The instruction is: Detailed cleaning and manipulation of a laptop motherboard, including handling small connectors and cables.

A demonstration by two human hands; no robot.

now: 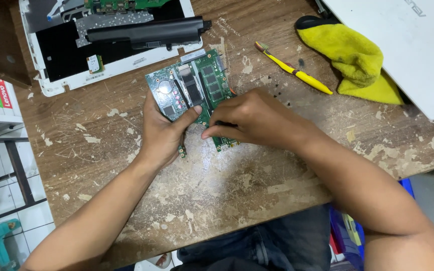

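A green circuit board (192,88) lies on the worn wooden table (212,185), tilted, with black chips and a round silver coin cell on it. My left hand (164,133) grips its left edge, thumb pressed across the board's lower part. My right hand (249,118) covers the board's lower right corner, fingers curled around a small dark thing that I cannot make out. Both hands meet over the board's near edge.
An opened white laptop shell (56,75) with a long black battery (144,31) lies at the back left. A yellow toothbrush (297,70) and a yellow cloth (352,57) lie to the right, beside a white laptop lid (418,50).
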